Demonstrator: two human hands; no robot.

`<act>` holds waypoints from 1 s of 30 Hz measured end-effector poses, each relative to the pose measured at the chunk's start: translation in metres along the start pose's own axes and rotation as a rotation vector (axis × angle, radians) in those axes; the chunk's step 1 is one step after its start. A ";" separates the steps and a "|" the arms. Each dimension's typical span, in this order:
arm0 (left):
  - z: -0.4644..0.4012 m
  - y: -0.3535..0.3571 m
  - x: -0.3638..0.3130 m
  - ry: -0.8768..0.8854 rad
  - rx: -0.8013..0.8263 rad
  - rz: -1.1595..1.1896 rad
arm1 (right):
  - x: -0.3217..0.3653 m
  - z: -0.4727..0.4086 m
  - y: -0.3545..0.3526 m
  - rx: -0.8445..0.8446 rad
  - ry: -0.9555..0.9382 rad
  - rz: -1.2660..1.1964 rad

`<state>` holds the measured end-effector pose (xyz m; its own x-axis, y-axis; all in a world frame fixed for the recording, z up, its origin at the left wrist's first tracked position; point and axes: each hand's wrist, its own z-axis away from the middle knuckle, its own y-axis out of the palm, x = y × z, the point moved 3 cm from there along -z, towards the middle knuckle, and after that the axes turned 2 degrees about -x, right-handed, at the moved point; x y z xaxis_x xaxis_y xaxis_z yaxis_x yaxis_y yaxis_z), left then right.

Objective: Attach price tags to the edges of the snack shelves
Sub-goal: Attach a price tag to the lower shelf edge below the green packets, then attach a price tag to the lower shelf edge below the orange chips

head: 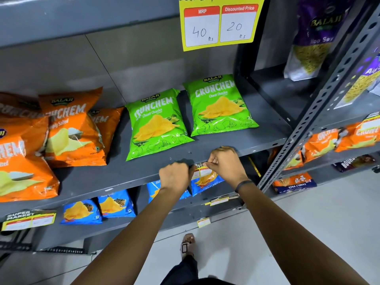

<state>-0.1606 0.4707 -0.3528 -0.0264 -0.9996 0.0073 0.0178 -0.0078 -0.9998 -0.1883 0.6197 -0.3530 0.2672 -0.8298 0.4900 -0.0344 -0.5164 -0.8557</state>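
A small yellow price tag [202, 172] with white boxes hangs at the front edge of the grey middle shelf [127, 173], below two green Crunchem bags [158, 124]. My left hand [175, 175] pinches the tag's left end against the edge. My right hand [225, 163] holds its top right corner with fingertips. Most of the tag is hidden behind my fingers. A larger yellow tag [220, 23] reading 40 and 20 hangs from the shelf above.
Orange chip bags [70, 130] fill the shelf's left part. Blue bags [98, 208] lie on the lower shelf, whose edge carries small tags [203, 222] and a bigger one [28, 220]. A perforated grey upright [312, 118] divides off the right-hand rack with more snacks.
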 end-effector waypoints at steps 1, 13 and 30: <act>-0.001 0.000 -0.001 -0.013 0.006 0.007 | 0.000 0.000 0.000 0.000 0.009 -0.004; 0.027 -0.013 0.030 -0.106 -0.052 0.073 | 0.024 0.033 0.019 -0.354 0.163 0.115; 0.167 -0.013 0.388 -0.790 -0.393 0.207 | 0.322 0.031 0.254 0.396 0.239 -0.733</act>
<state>-0.0042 0.0786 -0.3342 0.6355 -0.7083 -0.3074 -0.4000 0.0386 -0.9157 -0.0816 0.2279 -0.4179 -0.1201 -0.3617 0.9245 0.4171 -0.8635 -0.2836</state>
